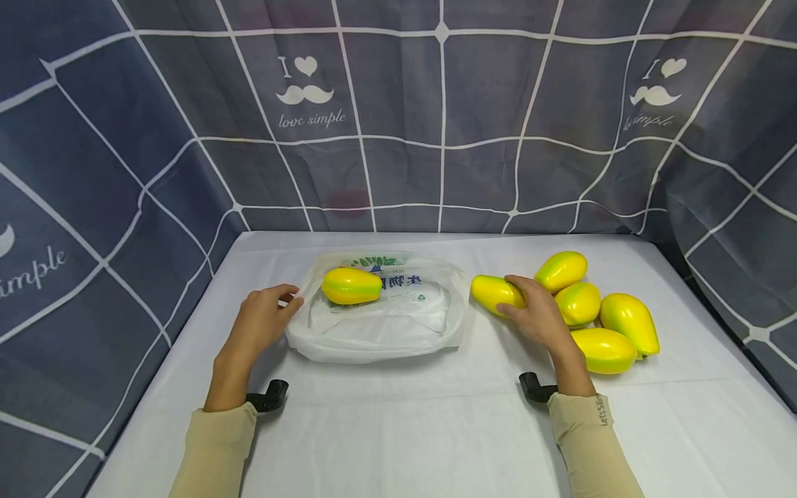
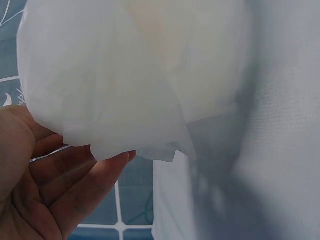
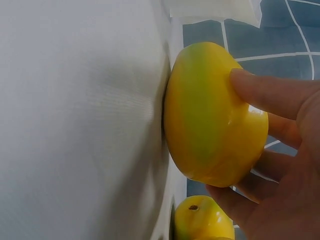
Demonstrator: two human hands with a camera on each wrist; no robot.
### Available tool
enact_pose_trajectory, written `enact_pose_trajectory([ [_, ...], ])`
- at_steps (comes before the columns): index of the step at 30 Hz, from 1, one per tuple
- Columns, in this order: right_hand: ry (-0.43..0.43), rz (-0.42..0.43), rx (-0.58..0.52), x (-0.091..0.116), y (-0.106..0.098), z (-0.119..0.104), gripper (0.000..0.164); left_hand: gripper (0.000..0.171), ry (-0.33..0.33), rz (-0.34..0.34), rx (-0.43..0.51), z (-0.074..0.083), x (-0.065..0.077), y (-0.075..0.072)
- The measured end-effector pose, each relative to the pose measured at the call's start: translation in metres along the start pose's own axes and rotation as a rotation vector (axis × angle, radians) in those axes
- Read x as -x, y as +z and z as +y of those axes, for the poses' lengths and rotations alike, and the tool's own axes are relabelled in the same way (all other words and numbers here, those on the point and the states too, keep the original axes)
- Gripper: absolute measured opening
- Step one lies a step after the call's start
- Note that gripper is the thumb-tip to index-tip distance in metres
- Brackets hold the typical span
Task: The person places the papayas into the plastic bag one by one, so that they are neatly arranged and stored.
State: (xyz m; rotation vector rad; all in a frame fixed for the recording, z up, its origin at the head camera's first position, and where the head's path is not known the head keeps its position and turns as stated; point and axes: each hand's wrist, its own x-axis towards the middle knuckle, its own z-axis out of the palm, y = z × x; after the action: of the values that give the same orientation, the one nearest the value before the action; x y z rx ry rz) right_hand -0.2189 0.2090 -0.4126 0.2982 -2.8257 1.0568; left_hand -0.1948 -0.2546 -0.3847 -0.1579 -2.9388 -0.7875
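Observation:
A white translucent plastic bag [image 1: 380,349] with green print lies spread on the table, its rim standing up. One yellow papaya [image 1: 351,286] with a green streak rests on its left part. At the bag's left rim, my left hand [image 1: 263,321] pinches the edge; the plastic [image 2: 110,90] hides some fingertips in the left wrist view. My right hand [image 1: 538,315] grips another papaya [image 1: 495,294] just right of the bag, thumb on one side and fingers on the other. The right wrist view shows this papaya [image 3: 205,120] close against the white cloth.
Several more papayas [image 1: 625,321] lie grouped to the right of my right hand, one partly behind my wrist. White cloth [image 1: 398,429] covers the table. A dark gridded curtain [image 1: 398,173] hangs behind it and along both sides. Black wrist mounts [image 1: 269,396] sit on both arms.

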Motion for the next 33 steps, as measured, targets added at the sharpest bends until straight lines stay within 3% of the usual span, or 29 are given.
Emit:
enact_pose_trajectory([
  [33, 0.003, 0.19, -0.053, 0.001, 0.0, -0.018, 0.066, 0.04, 0.006, 0.004, 0.017, -0.001, -0.001, 0.001],
])
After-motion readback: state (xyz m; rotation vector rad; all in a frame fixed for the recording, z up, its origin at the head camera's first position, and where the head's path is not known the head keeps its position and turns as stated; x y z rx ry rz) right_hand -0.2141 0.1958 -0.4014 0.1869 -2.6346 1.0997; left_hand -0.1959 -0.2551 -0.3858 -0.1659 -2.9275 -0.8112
